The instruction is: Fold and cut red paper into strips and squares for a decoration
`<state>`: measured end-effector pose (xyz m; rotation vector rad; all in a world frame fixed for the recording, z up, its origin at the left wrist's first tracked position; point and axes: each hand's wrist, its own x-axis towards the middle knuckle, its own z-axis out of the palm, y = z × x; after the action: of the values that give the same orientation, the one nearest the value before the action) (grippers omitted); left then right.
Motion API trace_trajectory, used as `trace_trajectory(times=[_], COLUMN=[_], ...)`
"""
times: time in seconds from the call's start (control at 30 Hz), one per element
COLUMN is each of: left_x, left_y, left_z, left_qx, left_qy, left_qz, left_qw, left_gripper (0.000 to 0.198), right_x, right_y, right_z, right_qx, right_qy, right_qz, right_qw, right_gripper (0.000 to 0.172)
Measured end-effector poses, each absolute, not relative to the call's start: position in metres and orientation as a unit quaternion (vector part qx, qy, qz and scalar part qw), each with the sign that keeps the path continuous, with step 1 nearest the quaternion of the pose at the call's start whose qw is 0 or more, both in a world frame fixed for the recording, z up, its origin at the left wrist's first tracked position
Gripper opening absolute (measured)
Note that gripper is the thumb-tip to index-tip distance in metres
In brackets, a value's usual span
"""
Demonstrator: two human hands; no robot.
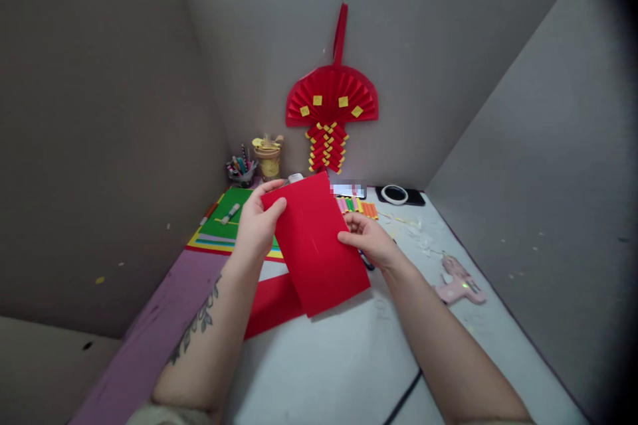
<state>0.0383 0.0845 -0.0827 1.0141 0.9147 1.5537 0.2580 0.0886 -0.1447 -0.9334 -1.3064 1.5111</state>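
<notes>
A rectangular sheet of red paper (319, 249) is held up over the white table, tilted. My left hand (262, 216) pinches it at the upper left corner, thumb on the front and fingers behind. On its right edge, my right hand (369, 239) grips it the same way, with the thumb in front. A second red paper piece (274, 305) lies on the table below, partly covered by the held sheet. Behind the right hand, a dark-handled tool (367, 260) is mostly hidden.
Coloured sheets (234, 202) lie stacked at left. Behind them stand a pen holder (241, 172) and a cup (270, 159). A pink glue gun (461, 285) lies right. Rolled paper pieces (356, 206) and a phone (416, 196) lie at the back. A red paper fan (331, 93) hangs on the wall.
</notes>
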Motion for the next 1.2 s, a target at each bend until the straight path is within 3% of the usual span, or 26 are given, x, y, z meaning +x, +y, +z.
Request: trace_trajectory(times=[0.1,0.23,0.47,0.67,0.8,0.97,1.2], left_x=[0.048,0.065,0.076,0.089,0.096,0.099,0.084], left_y=[0.084,0.08,0.079,0.067,0.056,0.058,0.072], left_z=[-0.088,-0.096,-0.105,-0.105,-0.107,-0.106,-0.099], left_qx=[0.389,0.392,0.409,0.429,0.443,0.341,0.279], left_qy=[0.343,0.289,0.287,0.262,0.264,0.332,0.366], left_qz=[0.643,0.585,0.572,0.582,0.576,0.612,0.618], left_qw=[0.563,0.649,0.65,0.639,0.634,0.632,0.637], left_gripper=[0.048,0.043,0.039,0.05,0.053,0.041,0.039], right_x=[0.255,0.249,0.247,0.226,0.212,0.213,0.224], right_y=[0.083,0.07,0.056,0.048,0.042,0.038,0.049], right_z=[-0.134,-0.121,-0.109,-0.121,-0.13,-0.126,-0.12], right_qx=[-0.441,-0.497,-0.495,-0.414,-0.393,-0.374,-0.443], right_qy=[-0.555,-0.581,-0.649,-0.773,-0.799,-0.821,-0.626], right_qz=[0.483,0.321,0.208,0.111,0.098,0.159,0.36], right_qw=[0.514,0.559,0.539,0.467,0.445,0.401,0.532], right_gripper=[0.019,0.008,0.032,0.052,0.063,0.071,0.026])
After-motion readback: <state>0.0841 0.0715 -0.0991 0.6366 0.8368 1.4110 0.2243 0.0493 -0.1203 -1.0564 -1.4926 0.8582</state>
